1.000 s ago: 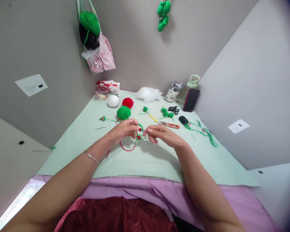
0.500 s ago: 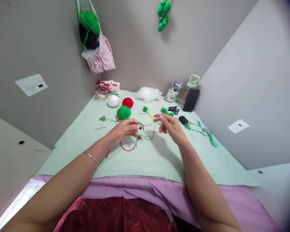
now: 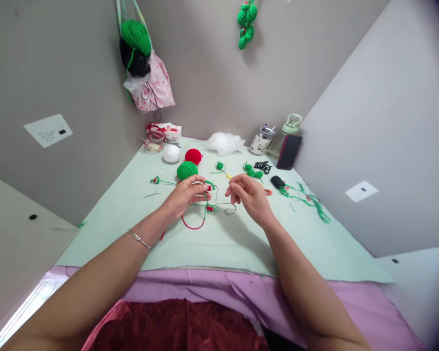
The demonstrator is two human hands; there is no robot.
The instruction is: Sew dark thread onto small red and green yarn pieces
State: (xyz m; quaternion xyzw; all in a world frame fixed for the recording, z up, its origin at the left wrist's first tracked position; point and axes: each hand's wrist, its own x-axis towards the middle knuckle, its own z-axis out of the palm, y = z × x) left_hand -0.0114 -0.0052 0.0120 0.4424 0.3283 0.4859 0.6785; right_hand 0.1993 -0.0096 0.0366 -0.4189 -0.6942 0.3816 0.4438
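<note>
My left hand [image 3: 187, 194] pinches a small crocheted piece [image 3: 209, 186] in red, white and green between thumb and fingertips. A dark thread [image 3: 217, 199] hangs from that piece and curls in a loop on the table below my right hand. My right hand [image 3: 251, 197] is closed in a pinch just right of the piece; whatever lies between its fingertips is too small to make out. Below my left fingers lies a second red and green crocheted piece [image 3: 211, 208] with green yarn. A yellow-handled crochet hook [image 3: 228, 176] shows just beyond my right fingertips.
Green [image 3: 187, 170], red [image 3: 193, 156] and white [image 3: 171, 153] yarn balls lie behind my left hand. White stuffing [image 3: 224, 144], a pen cup [image 3: 262, 141], a bottle [image 3: 291, 126] and a phone [image 3: 289, 152] line the back. Green yarn scraps [image 3: 317, 207] lie at right.
My right hand has moved slightly down and left, and its fingers have closed into a pinch. The crocheted piece in my left hand has risen and tilted a little; the dark thread hangs slacker.
</note>
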